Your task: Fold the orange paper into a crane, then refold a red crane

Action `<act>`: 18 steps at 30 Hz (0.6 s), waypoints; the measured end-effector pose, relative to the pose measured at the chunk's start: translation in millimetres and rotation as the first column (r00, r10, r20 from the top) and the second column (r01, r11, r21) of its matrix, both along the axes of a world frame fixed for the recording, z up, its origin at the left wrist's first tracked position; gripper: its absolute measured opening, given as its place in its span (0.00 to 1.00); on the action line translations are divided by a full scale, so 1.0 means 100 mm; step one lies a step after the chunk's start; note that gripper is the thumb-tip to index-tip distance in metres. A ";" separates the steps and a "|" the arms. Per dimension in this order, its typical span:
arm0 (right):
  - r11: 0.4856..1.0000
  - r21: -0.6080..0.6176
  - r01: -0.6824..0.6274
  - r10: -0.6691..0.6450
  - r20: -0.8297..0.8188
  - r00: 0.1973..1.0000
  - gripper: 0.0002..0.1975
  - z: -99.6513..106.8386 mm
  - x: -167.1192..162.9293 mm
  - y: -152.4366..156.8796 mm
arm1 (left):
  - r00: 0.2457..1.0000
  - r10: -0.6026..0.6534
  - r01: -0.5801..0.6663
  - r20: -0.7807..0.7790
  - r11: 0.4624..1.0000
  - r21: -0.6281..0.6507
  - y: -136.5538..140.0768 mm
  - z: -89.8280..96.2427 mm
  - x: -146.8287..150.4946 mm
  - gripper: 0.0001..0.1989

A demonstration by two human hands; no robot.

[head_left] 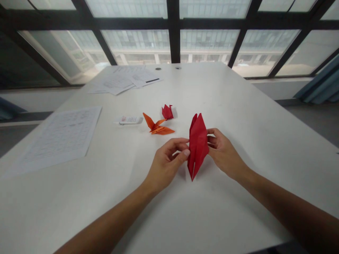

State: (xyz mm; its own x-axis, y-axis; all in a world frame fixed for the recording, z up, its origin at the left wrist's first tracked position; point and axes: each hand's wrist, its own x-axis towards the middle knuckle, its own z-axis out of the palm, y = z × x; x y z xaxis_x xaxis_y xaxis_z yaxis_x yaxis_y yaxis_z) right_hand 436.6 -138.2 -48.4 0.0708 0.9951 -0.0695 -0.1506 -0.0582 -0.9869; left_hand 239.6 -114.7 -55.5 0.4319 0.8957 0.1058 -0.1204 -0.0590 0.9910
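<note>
Between my hands stands a folded red origami paper [198,141], long and diamond-shaped, with a slit up its lower half and a point toward me. My left hand [169,158] pinches its left edge with thumb and fingers. On the other side my right hand [222,150] holds the right edge, its fingertips partly hidden behind the paper. Just beyond my left hand lies an orange paper crane [159,127] with its wings spread. A smaller red paper crane [167,112] sits a little farther back.
A white glue tube [130,120] lies left of the orange crane. One printed sheet [63,132] rests at the table's left, and several overlapping papers [119,80] lie at the far left. The white table [238,218] reaches to large windows.
</note>
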 end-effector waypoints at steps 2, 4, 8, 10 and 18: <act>0.999 -0.024 -0.027 0.026 -0.003 1.000 0.21 -0.01 -0.01 -0.01 | 0.998 -0.034 0.036 0.049 0.998 -0.045 -0.01 0.00 0.01 0.11; 0.998 -0.015 -0.068 0.068 0.019 0.998 0.18 -0.02 -0.02 -0.02 | 0.996 -0.056 0.060 0.066 0.996 -0.069 -0.01 0.01 0.02 0.11; 0.992 0.006 -0.123 0.122 0.105 0.987 0.11 -0.07 -0.01 -0.02 | 0.999 -0.042 0.044 0.025 0.998 -0.053 -0.02 0.02 0.04 0.15; 0.998 0.059 -0.006 -0.006 0.204 0.979 0.10 -0.10 0.00 -0.02 | 1.000 0.021 -0.021 -0.014 1.000 -0.022 -0.03 0.01 0.05 0.18; 0.916 0.384 -0.117 -0.119 0.538 0.835 0.21 -0.05 -0.18 -0.30 | 0.980 0.133 -0.105 -0.145 0.977 0.188 -0.08 -0.01 0.04 0.20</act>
State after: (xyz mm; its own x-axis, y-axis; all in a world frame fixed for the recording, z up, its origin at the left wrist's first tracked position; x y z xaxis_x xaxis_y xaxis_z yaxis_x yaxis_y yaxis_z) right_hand 418.3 -168.5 -52.9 -0.0198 0.9295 0.3682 0.4124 0.3430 -0.8440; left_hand 243.5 -122.7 -56.6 0.3474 0.9143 0.2083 0.0535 -0.2411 0.9690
